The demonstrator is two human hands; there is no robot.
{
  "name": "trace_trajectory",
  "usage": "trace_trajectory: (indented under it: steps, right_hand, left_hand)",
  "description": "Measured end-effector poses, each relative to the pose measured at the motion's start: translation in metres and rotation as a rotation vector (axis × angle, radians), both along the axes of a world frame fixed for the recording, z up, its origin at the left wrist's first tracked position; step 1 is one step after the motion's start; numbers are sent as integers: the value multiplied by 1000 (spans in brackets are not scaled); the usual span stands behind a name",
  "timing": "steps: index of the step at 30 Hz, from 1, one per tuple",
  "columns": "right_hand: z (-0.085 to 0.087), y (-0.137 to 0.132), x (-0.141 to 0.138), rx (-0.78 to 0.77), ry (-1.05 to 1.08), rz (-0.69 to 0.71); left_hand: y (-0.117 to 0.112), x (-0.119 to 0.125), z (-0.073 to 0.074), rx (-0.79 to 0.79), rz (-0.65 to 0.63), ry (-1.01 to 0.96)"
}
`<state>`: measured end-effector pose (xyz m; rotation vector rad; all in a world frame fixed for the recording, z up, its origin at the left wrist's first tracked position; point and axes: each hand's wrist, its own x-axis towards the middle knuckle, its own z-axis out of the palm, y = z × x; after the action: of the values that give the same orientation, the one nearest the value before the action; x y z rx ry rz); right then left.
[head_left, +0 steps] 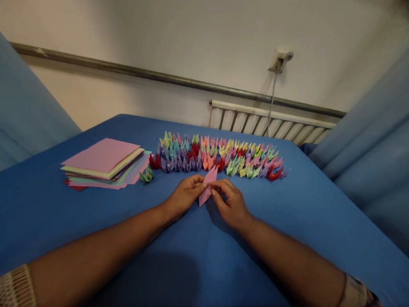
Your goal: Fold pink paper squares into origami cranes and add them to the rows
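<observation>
A folded piece of pink paper [207, 187] stands tilted between both my hands above the blue table [287, 221]. My left hand [185, 195] pinches its left edge with fingers closed. From the right, my right hand [230, 204] pinches the same paper near its middle. Just beyond my hands lie rows of several small folded paper cranes [217, 157] in many colours. One green folded crane [147, 174] sits apart, left of the rows.
A stack of coloured paper sheets [105, 164] with a pink sheet on top lies at the left of the table. Behind the table are a wall rail [159, 76] and a radiator [265, 121]. Blue fabric [373, 149] hangs on both sides.
</observation>
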<state>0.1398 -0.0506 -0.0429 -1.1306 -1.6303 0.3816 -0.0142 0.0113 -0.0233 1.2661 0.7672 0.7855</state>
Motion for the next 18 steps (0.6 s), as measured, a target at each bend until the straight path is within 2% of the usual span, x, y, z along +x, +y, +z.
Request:
trace_trajectory:
  steps: [4, 7, 11, 18]
  right_hand:
    - [-11, 8, 2, -152, 295, -82]
    - [-14, 10, 1, -285, 419, -31]
    - [-13, 10, -2, -356, 454, 43]
    - [-12, 10, -1, -323, 437, 4]
  left_hand:
    - [2, -1, 2, -119, 27, -42]
    - [1, -2, 3, -144, 35, -52]
    - [-1, -1, 3, -97, 35, -43]
    - [-3, 1, 6, -5, 60, 39]
